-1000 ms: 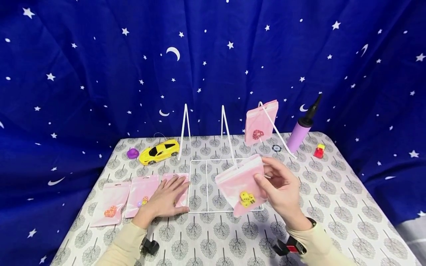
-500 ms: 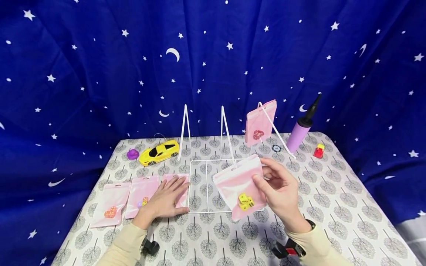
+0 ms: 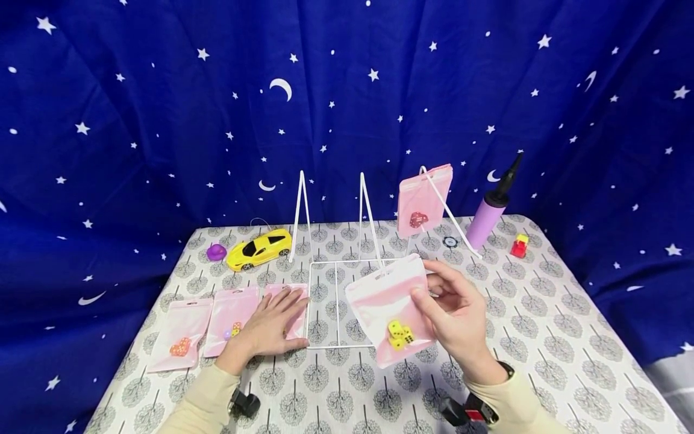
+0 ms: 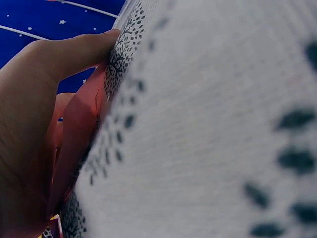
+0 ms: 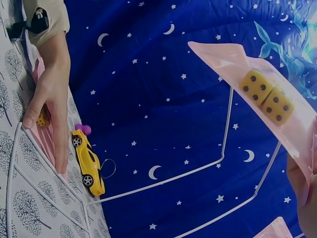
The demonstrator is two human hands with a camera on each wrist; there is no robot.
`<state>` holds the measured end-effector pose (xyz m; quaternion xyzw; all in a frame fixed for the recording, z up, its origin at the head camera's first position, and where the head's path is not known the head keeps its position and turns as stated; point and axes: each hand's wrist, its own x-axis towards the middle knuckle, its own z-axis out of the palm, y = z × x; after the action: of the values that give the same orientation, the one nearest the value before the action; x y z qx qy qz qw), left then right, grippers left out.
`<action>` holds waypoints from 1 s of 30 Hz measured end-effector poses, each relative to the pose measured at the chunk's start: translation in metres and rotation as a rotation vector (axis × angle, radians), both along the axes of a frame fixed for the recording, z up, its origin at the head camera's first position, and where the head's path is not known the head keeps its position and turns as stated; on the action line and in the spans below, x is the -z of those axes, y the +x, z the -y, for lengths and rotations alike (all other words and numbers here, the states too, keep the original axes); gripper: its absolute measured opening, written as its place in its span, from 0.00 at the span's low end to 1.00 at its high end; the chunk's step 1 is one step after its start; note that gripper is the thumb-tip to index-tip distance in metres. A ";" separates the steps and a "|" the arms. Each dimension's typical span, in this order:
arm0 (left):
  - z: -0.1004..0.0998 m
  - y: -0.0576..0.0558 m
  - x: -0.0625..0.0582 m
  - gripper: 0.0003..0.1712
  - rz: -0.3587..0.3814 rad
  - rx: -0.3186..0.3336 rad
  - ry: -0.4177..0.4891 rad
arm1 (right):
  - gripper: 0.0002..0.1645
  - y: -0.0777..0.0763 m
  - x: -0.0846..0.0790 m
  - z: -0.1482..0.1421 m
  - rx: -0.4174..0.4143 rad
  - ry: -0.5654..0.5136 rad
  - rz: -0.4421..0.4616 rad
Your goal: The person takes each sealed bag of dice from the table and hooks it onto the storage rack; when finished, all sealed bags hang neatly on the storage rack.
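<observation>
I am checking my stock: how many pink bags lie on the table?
3: a left bag with orange dice, a middle bag, and a right bag partly under the left hand. More could be hidden beneath.

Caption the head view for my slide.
Right hand holds pink bag of yellow dice; left hand rests on another bag.

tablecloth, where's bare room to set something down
Bare tablecloth: right of the right hand, nearer than the red toy; between the wrist cameras, nearer than the white rack. Crowded: left side, with pink bags, left hand and yellow car.

Held bag lower at bottom, dice shifted
</observation>
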<state>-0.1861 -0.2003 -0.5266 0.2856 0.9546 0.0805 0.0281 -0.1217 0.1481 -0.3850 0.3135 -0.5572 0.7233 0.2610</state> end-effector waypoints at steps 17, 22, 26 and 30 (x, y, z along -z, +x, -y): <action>0.000 0.001 -0.001 0.54 -0.015 0.011 -0.013 | 0.28 -0.023 0.021 0.016 0.099 -0.042 0.033; 0.001 0.002 0.000 0.55 -0.010 0.006 -0.029 | 0.26 -0.063 0.031 0.029 0.196 -0.055 0.056; 0.001 0.001 0.002 0.55 -0.017 0.009 -0.018 | 0.25 -0.099 0.030 0.037 0.241 -0.078 0.098; 0.001 0.000 0.002 0.55 -0.031 0.012 -0.016 | 0.25 -0.130 0.023 0.044 0.299 -0.084 0.153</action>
<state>-0.1861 -0.2014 -0.5283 0.2925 0.9537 0.0681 0.0159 -0.2522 0.1043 -0.4081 0.1603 -0.5852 0.7207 0.3353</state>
